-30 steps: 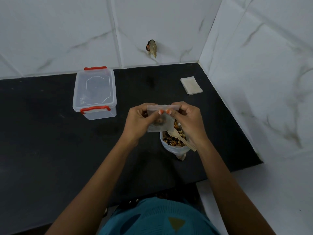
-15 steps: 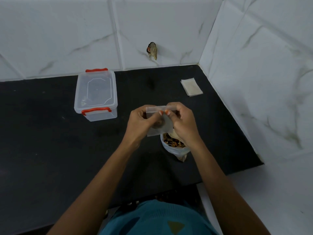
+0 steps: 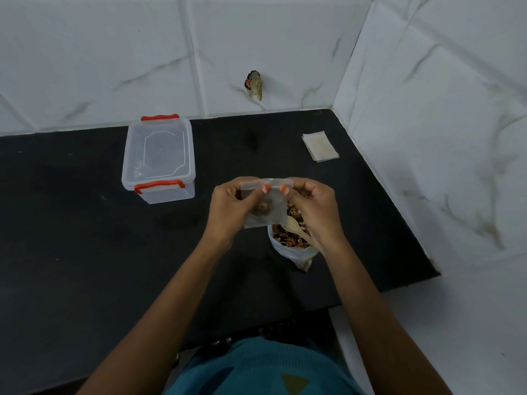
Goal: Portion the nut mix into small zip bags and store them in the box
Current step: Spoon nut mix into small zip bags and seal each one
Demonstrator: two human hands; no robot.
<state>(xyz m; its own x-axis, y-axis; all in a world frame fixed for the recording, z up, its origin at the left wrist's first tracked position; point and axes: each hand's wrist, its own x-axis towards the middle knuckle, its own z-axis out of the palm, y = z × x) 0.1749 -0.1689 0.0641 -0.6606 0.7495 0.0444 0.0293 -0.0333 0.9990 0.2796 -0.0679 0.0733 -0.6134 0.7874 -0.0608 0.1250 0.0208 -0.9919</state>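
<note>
Nearest the camera, both forearms reach over the tabletop (image 3: 85, 238). The left hand (image 3: 231, 206) and right hand (image 3: 312, 206) hold the small zip bag (image 3: 266, 208) in the air, and the fingers (image 3: 266, 189) of each hand pinch its top strip. A few nuts lie low inside the bag.

Change: half a second earlier the hands were bunched closer together and hid the spoon (image 3: 296, 226). Now the thumbs sit a little apart along the strip and the spoon shows again. This suggests a sealing pass is under way.

Just behind the hands stands the open nut mix bag (image 3: 291, 246), with the spoon in it. Farther left is the box (image 3: 158, 159), with its lid on. It probably needs opening before storage. Spare zip bags (image 3: 320, 145) lie far right.
</note>
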